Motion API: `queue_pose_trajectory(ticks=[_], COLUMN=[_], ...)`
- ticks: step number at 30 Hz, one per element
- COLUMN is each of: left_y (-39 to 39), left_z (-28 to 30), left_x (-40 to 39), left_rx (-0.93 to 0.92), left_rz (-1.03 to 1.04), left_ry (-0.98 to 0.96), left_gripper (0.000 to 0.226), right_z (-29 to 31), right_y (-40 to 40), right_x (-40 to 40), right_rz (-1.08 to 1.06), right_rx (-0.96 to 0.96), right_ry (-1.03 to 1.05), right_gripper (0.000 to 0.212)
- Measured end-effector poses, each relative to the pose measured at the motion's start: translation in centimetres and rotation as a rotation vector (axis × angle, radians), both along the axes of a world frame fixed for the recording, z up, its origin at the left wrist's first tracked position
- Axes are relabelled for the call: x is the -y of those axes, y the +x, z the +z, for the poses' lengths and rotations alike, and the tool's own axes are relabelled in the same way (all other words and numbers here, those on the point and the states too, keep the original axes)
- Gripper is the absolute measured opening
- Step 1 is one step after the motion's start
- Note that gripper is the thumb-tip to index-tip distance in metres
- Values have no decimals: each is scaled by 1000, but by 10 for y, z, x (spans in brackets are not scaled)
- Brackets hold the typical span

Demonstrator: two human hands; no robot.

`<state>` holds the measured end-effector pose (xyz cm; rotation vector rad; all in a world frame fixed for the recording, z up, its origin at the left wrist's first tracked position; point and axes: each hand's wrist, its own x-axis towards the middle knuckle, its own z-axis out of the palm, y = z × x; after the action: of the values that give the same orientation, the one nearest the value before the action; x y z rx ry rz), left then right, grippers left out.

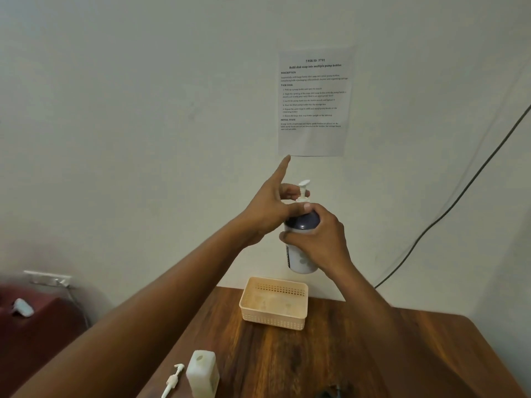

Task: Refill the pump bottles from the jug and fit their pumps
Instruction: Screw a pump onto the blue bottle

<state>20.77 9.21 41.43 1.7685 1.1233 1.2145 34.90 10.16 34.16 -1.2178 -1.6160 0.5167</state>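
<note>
A white pump bottle [301, 259] with a dark blue shoulder is held up in the air in front of the wall, above the basket. My right hand [319, 239] grips its body. My left hand [273, 208] pinches the collar of the white pump [303, 188] seated in the bottle's neck, thumb across the front, index finger pointing up. A second white bottle [202, 373] with no pump stands at the table's near left edge, and a loose white pump [172, 380] lies just left of it.
A beige perforated plastic basket [274, 304] sits on the wooden table [359, 354] near the wall. A printed task sheet [314, 101] is taped to the wall. A black cable [459, 196] runs down the wall at right. A dark red surface [34, 334] lies at the left.
</note>
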Motion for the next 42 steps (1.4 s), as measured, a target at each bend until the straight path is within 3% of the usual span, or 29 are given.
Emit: queue_pose_trajectory(ticks=[4, 12, 18, 26, 32, 39, 42], left_y=[8, -5, 6, -2, 9, 2, 9], left_z=[-4, 10, -2, 7, 0, 15, 12], left_x=[-1, -4, -3, -1, 1, 1, 4], left_rx=[80, 33, 75, 109, 78, 42, -27], left_rz=[124, -158, 42, -200, 74, -129, 41], left_ry=[92, -34, 90, -88, 67, -43, 56], left_gripper=[107, 100, 101, 95, 105, 100, 106], right_z=[3, 0, 5, 6, 10, 9, 10], right_y=[-2, 4, 2, 6, 6, 9, 7], right_x=[0, 2, 4, 6, 5, 6, 6], right_rz=[3, 15, 24, 30, 30, 15, 11], right_rx=[-5, -16, -18, -51, -35, -43, -27], right_ry=[-17, -33, -11, -16, -16, -18, -20], right_gripper=[73, 74, 69, 73, 68, 72, 69])
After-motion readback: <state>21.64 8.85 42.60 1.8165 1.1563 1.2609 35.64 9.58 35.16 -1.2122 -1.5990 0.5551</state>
